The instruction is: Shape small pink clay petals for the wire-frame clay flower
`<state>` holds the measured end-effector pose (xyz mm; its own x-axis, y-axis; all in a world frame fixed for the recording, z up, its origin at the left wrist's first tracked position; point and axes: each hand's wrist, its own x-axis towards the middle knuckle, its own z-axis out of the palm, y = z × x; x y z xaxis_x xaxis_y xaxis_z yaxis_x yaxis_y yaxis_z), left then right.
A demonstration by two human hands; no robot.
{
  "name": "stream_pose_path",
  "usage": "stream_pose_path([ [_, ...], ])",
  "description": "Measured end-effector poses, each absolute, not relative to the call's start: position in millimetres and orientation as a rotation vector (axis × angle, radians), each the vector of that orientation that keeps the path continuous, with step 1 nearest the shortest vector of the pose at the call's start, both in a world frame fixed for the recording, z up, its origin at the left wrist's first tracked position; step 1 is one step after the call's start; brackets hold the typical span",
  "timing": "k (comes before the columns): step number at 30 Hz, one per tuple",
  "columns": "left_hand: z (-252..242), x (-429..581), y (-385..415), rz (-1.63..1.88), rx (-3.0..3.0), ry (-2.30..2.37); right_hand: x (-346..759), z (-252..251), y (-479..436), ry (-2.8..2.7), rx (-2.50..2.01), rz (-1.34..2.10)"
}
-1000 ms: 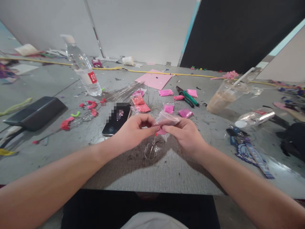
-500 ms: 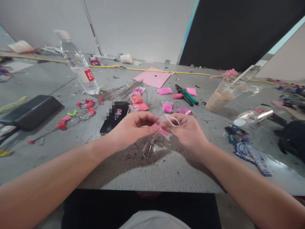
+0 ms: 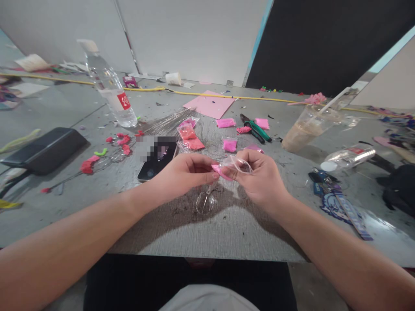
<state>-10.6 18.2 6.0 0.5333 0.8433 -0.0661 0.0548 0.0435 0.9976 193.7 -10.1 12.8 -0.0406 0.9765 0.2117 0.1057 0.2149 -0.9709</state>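
Note:
Above the front part of the table, both hands meet at a small clear plastic bag [image 3: 234, 162] with pink clay [image 3: 223, 171] at its left end. My right hand [image 3: 257, 172] is closed on the bag, its thumb pressed over the clay. With thumb and fingertips, my left hand [image 3: 194, 170] pinches the clay's left tip. Whether film lies between those fingertips and the clay is too small to tell. Just below the hands lies a pair of scissors [image 3: 205, 199], its upper part hard to make out. A phone [image 3: 158, 157] lies beside my left hand.
Beyond the hands lie pink clay packets [image 3: 230, 145], orange-red packets [image 3: 192, 143], green-handled pliers [image 3: 259, 131], thin wires [image 3: 171, 122] and pink paper [image 3: 210, 104]. A water bottle [image 3: 112, 93] stands left; a tilted-looking drink cup [image 3: 300, 128], a lying bottle [image 3: 350, 156] and keychains [image 3: 337, 205] are right.
The bag has turned flatter between my hands, and the pink clay now shows at its left end against my left fingertips. The whole view has shifted slightly.

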Motion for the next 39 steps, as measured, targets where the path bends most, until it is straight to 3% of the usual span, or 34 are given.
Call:
stream_pose_path([
  [13, 8, -13, 18, 0.727, 1.480, 0.758, 198, 8, -13, -1.657, -1.133, 0.777],
  [23, 9, -12, 13, 0.807, 1.452, 0.755, 191, 13, -20, -1.503, -1.057, 0.943],
  [39, 13, -13, 4, 0.884, 1.494, 0.786, 188, 13, -25, -1.592, -1.010, 0.807],
])
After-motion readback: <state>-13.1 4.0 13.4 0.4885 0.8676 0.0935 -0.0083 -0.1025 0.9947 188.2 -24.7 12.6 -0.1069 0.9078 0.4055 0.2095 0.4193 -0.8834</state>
